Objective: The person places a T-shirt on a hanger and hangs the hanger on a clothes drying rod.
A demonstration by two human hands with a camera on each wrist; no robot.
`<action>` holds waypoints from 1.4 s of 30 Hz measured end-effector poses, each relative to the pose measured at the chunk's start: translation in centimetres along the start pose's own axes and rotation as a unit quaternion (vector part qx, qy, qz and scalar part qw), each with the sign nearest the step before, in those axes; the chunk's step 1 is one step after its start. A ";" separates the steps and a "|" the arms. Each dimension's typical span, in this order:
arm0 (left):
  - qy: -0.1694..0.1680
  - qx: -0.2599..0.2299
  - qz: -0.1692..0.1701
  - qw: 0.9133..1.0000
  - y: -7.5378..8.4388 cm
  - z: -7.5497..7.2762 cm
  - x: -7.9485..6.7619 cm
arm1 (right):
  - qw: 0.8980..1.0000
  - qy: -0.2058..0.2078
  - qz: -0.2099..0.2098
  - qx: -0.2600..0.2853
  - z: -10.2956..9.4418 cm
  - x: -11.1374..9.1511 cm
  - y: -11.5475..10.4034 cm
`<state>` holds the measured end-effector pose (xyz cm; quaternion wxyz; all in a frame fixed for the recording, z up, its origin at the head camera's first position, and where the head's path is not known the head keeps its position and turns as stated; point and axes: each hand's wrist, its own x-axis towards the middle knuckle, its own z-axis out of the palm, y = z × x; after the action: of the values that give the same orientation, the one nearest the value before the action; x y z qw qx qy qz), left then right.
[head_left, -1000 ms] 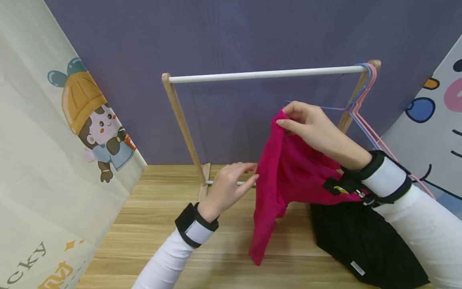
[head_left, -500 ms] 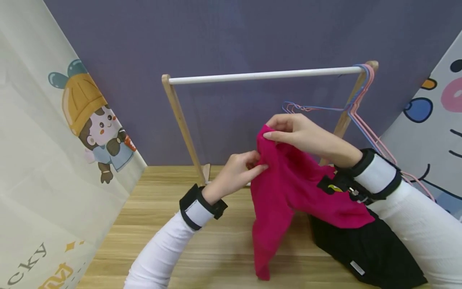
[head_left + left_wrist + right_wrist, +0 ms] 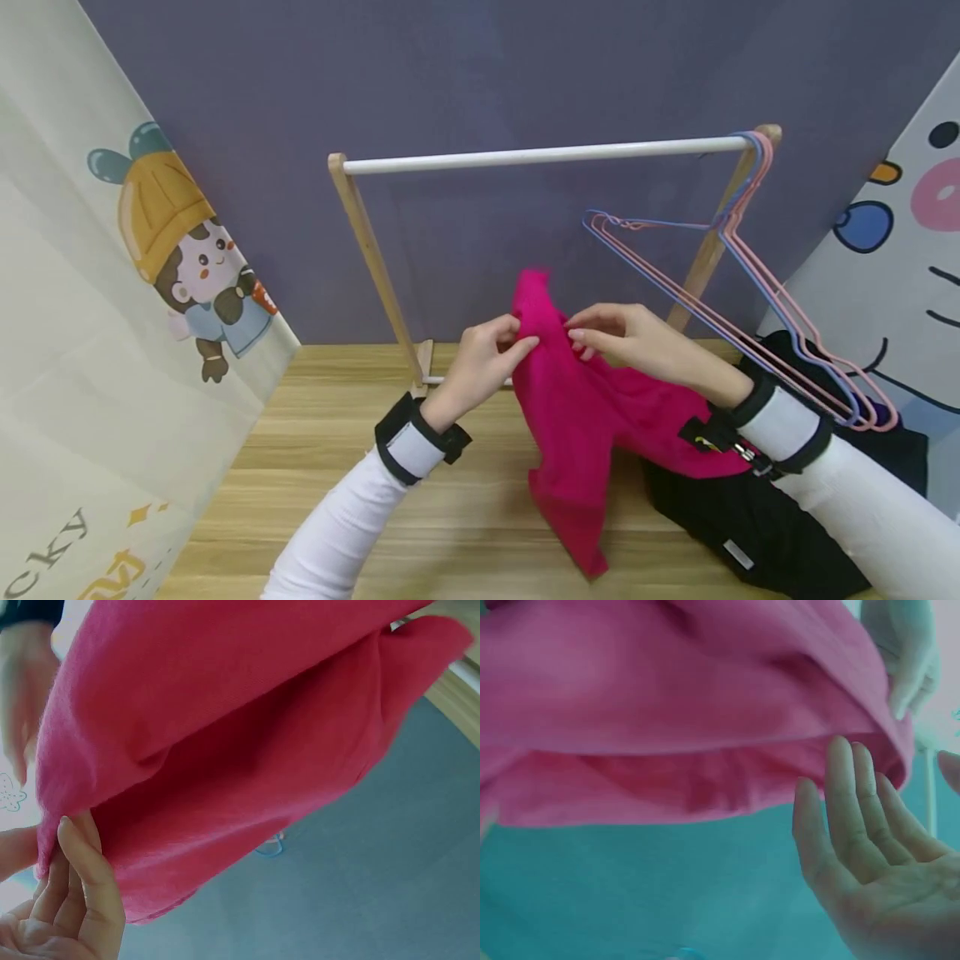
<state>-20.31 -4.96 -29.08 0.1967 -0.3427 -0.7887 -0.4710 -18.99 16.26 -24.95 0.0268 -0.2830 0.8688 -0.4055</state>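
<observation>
A bright pink garment (image 3: 577, 433) hangs above the wooden surface in the head view, its lower parts drooping. My left hand (image 3: 483, 362) pinches its upper left edge between thumb and fingers; the left wrist view shows the thumb (image 3: 82, 855) against the cloth. At the garment's right edge is my right hand (image 3: 645, 346), with fingers extended. In the right wrist view those fingers (image 3: 847, 802) are straight beside the opening of the pink cloth, not curled round it. Folds hide part of the garment's shape.
Behind the hands stands a rack with a white rail (image 3: 540, 156) and wooden posts. Blue and pink hangers (image 3: 763, 158) hang at its right end. A black garment (image 3: 757, 525) with a white label lies on the wooden surface (image 3: 300, 500) at right, partly under my right arm.
My left hand has come to the garment and taken hold of its edge. My right hand has let go of the top and moved down. The hangers are now more visible.
</observation>
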 end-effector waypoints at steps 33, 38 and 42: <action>0.139 0.060 -0.007 0.988 0.9 -7.7 -1.8 | 0.998 0.020 -0.003 -0.060 8.6 -1.9 8.8; 0.177 0.074 -0.003 0.981 2.2 -8.7 -2.3 | 0.998 0.005 -0.043 -0.051 9.9 -0.5 8.2; 0.155 0.085 -0.001 0.984 2.2 -8.4 -2.8 | 0.998 0.003 -0.049 -0.031 10.5 0.2 7.3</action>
<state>-16.84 -12.66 -25.48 0.3441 -0.2466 -0.7865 -0.4497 -19.68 12.62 -37.22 -0.0045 -0.3248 0.8660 -0.3801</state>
